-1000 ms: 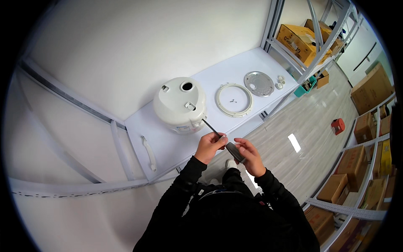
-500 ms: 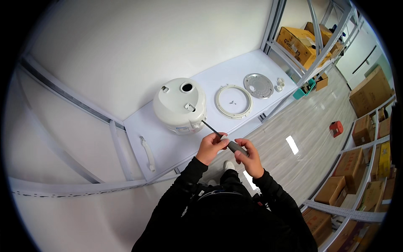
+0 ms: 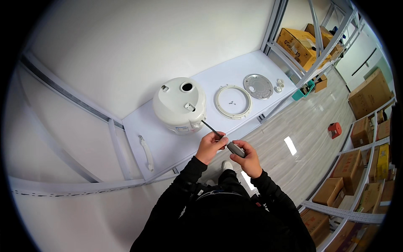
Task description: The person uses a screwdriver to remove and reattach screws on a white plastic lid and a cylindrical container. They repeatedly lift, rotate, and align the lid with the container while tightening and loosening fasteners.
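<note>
A long screwdriver with a grey handle [image 3: 236,149] is held between both my hands. Its dark shaft reaches up and left to the side of a white rice cooker body [image 3: 176,101], low on its right front, where the tip meets the housing. My left hand [image 3: 210,148] pinches the screwdriver where the shaft joins the handle. The handle's rear half lies in the closed fingers of my right hand [image 3: 249,159]. Right of the cooker lies a cream plastic ring [image 3: 219,110] with several small screws [image 3: 232,103] inside it.
Farther right are a perforated metal disc [image 3: 258,86] and small white cups [image 3: 278,87]. A white curved handle [image 3: 147,154] lies at the table's left end. Shelves with cardboard boxes [image 3: 347,164] stand at right; a red stool [image 3: 334,130] is on the floor.
My right hand's fingers have closed in further round the screwdriver handle, shifting slightly. My left hand and the cooker stay nearly in place.
</note>
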`<action>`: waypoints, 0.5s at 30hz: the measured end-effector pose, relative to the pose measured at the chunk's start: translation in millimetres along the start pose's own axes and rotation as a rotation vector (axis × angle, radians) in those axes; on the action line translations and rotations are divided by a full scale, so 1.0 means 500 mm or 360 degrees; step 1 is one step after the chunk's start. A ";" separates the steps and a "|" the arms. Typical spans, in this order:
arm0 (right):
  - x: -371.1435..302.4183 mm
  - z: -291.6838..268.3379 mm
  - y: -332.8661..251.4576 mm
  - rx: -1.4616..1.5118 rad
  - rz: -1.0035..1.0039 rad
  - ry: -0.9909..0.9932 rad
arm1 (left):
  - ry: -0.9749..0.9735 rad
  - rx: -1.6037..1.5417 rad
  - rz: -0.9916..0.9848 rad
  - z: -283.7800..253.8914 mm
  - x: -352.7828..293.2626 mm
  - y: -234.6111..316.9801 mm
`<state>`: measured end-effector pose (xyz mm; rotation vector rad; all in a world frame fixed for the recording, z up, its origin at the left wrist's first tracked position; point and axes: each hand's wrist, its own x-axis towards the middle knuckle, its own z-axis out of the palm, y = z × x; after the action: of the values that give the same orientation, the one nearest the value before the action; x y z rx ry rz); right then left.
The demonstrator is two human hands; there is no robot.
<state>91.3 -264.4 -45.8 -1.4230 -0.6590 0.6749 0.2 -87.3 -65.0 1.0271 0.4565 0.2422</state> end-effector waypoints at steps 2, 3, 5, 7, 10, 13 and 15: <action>-0.002 -0.008 -0.011 0.0148 0.0215 -0.0028 | 0.0035 0.0052 0.0025 0.007 0.001 0.000; -0.003 -0.010 -0.022 0.0222 0.0322 -0.0042 | 0.0045 0.0064 0.0016 0.008 0.001 0.002; -0.003 -0.009 -0.038 0.0482 0.0498 -0.0011 | 0.0064 0.0088 0.0000 0.010 0.001 0.004; -0.001 -0.004 -0.060 0.0661 0.0658 0.0021 | 0.0028 0.0042 0.0055 0.008 0.000 0.001; 0.010 -0.009 -0.081 0.0719 0.0829 -0.0035 | -0.0012 -0.0040 0.0112 0.005 -0.004 -0.002; 0.025 -0.029 -0.057 0.0585 0.0801 -0.0188 | -0.0057 -0.0128 0.0122 0.006 -0.007 -0.002; 0.024 -0.020 -0.043 0.0448 0.0660 -0.0140 | -0.0065 -0.0189 0.0127 0.004 -0.007 -0.004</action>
<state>107.1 -262.8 -24.8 -1.2796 -0.3177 1.1155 -2.1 -91.4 -64.9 0.9334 0.3603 0.3153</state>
